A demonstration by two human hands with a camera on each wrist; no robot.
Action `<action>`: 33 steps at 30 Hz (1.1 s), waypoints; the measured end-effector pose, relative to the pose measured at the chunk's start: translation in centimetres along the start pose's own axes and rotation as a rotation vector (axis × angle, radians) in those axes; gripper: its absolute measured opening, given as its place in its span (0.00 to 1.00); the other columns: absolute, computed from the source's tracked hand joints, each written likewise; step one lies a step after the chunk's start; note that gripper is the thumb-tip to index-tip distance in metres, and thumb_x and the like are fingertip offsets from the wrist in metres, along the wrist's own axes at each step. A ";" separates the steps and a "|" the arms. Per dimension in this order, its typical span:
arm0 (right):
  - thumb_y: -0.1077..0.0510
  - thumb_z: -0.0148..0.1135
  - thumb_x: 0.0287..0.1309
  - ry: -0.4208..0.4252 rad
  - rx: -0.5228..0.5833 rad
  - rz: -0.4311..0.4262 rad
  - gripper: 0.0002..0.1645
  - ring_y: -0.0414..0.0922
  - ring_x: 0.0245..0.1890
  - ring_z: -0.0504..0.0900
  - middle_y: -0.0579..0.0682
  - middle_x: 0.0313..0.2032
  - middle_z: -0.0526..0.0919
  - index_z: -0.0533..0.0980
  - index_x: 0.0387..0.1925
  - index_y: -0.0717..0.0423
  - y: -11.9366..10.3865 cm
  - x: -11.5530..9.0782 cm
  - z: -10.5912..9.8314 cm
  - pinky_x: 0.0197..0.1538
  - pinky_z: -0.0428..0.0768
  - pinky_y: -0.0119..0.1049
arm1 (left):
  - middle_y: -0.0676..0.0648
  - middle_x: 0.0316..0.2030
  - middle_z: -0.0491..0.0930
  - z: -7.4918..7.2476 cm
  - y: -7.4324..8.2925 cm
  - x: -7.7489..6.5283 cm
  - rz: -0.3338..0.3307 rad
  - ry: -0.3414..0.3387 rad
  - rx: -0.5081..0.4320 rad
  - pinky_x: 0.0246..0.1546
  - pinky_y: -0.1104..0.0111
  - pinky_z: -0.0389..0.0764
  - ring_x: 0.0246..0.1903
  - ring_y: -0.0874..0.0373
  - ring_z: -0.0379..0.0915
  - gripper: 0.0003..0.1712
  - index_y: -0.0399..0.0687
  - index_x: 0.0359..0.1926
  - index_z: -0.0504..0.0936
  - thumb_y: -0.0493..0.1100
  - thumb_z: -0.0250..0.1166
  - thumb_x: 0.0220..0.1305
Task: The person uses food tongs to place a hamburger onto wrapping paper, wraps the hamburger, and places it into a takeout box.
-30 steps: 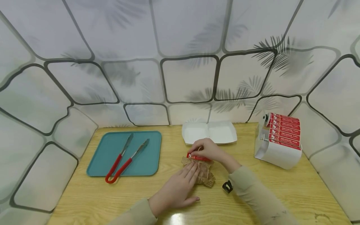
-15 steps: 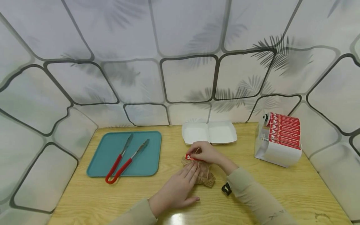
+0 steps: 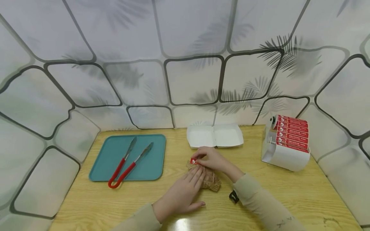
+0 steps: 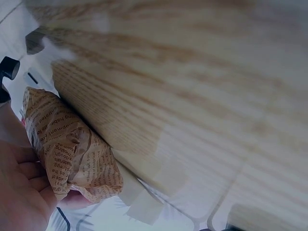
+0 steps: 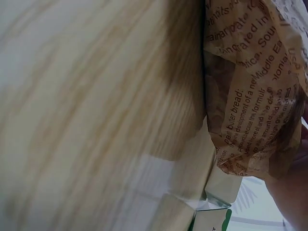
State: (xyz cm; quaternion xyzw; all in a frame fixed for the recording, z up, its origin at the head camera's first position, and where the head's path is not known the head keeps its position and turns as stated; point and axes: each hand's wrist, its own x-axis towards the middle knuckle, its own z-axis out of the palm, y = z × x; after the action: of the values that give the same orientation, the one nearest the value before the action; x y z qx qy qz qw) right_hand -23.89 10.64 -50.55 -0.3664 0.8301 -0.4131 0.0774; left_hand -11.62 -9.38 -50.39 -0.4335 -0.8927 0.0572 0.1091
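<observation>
Wall (image 3: 193, 81), pale, marked with grey-black stone outlines and leaf shadows; it encloses the back and both sides. Tabletop (image 3: 78, 207), yellow wood grain. Tray (image 3: 114, 149), teal, rounded corners, at the left. Dispenser (image 3: 292, 158), white, at the far right, a strip of red printed labels over its top. Box (image 3: 228, 135), white, lying open against the back, just beyond the hands. Tongs (image 3: 127, 172), metal with red handles, spread in a V; tips on the tray, bend over its near edge. Left hand (image 3: 181, 194), beige sleeve, laid flat, fingers straight, fingertips resting on the parcel. Right hand (image 3: 213, 158), beige sleeve, fingers bent, thumb and forefinger pinching the label. Parcel (image 3: 213, 182), brown paper with printed lettering, creased, on the tabletop at centre, under the left fingertips. Clip (image 3: 233, 197), black, beside the right sleeve, partly hidden by it. Label (image 3: 193, 161), red with a white figure, at the parcel's far edge; its right part is covered by the right hand, and whether it is stuck down cannot be told
</observation>
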 end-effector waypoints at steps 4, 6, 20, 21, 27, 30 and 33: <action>0.66 0.69 0.68 0.003 -0.103 -0.043 0.11 0.46 0.47 0.87 0.50 0.45 0.90 0.89 0.49 0.55 -0.2 0.0 0.1 0.54 0.88 0.38 | 0.34 0.79 0.64 0.0 -0.1 -0.1 0.000 0.000 -0.003 0.81 0.59 0.66 0.80 0.43 0.60 0.55 0.33 0.79 0.64 0.75 0.56 0.72; 0.65 0.68 0.69 0.004 -0.157 -0.072 0.11 0.47 0.48 0.87 0.50 0.46 0.90 0.89 0.49 0.55 -0.3 -0.1 0.1 0.55 0.88 0.41 | 0.34 0.79 0.63 0.0 -0.1 -0.1 -0.001 0.001 -0.006 0.81 0.59 0.66 0.81 0.43 0.60 0.56 0.33 0.79 0.64 0.75 0.56 0.72; 0.61 0.65 0.73 0.077 -0.146 0.019 0.13 0.52 0.57 0.87 0.52 0.53 0.90 0.86 0.55 0.56 -0.7 -2.2 -0.4 0.65 0.85 0.52 | 0.34 0.81 0.60 0.1 -0.1 0.0 0.000 -0.014 -0.017 0.82 0.60 0.65 0.81 0.44 0.58 0.55 0.34 0.80 0.62 0.75 0.54 0.74; 0.61 0.65 0.73 0.084 -0.156 0.020 0.13 0.52 0.57 0.87 0.51 0.53 0.90 0.86 0.55 0.56 -0.8 -2.5 -0.5 0.64 0.85 0.52 | 0.34 0.81 0.60 0.2 -0.1 0.0 0.000 -0.016 -0.019 0.82 0.59 0.65 0.81 0.44 0.58 0.55 0.34 0.80 0.62 0.75 0.53 0.74; 0.64 0.66 0.70 0.143 -0.235 -0.028 0.12 0.53 0.53 0.88 0.53 0.51 0.90 0.86 0.52 0.58 -1.4 -4.0 -0.9 0.60 0.87 0.51 | 0.34 0.80 0.61 0.1 -0.1 -0.1 0.000 -0.014 -0.012 0.82 0.59 0.65 0.81 0.43 0.59 0.56 0.33 0.80 0.62 0.75 0.53 0.74; 0.65 0.68 0.69 0.169 -0.285 -0.047 0.12 0.53 0.53 0.87 0.53 0.51 0.90 0.86 0.52 0.58 -1.7 -4.7 -0.9 0.60 0.87 0.52 | 0.34 0.80 0.61 0.1 -0.1 -0.1 -0.001 -0.015 -0.013 0.82 0.59 0.65 0.81 0.43 0.58 0.56 0.33 0.80 0.62 0.75 0.53 0.74; 0.64 0.69 0.68 0.171 -0.345 -0.065 0.14 0.53 0.55 0.86 0.53 0.53 0.89 0.86 0.54 0.58 -2.0 -5.4 -0.5 0.62 0.86 0.53 | 0.34 0.80 0.61 0.0 -0.1 -0.2 -0.002 -0.017 -0.020 0.82 0.59 0.65 0.81 0.43 0.58 0.55 0.33 0.80 0.61 0.74 0.53 0.74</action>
State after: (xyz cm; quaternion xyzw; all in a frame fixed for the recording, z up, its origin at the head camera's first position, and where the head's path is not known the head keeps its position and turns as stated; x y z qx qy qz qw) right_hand -19.15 13.83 -49.65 -0.3644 0.8799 -0.2967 -0.0707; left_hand -11.61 -9.58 -50.37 -0.4334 -0.8944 0.0521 0.0971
